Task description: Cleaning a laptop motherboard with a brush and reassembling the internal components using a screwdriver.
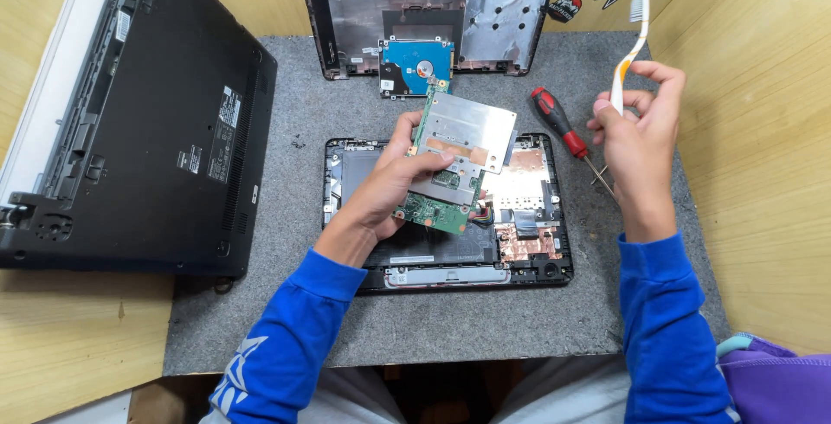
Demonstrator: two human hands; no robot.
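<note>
My left hand (387, 183) grips a green circuit board (454, 160) with a silver shield plate, lifted and tilted above an opened black laptop base (547, 270) lying on the grey mat (286, 216). My right hand (639, 134) is raised to the right of the board and holds a white and orange toothbrush (630, 48) upright, bristles at the top. Both arms wear blue sleeves.
A red and black screwdriver (558, 124) lies on the mat between the hands. A blue hard drive (415, 67) rests against a grey laptop cover (506, 9) at the back. A closed black laptop (164, 112), upside down, sits at the left. Wooden walls surround the mat.
</note>
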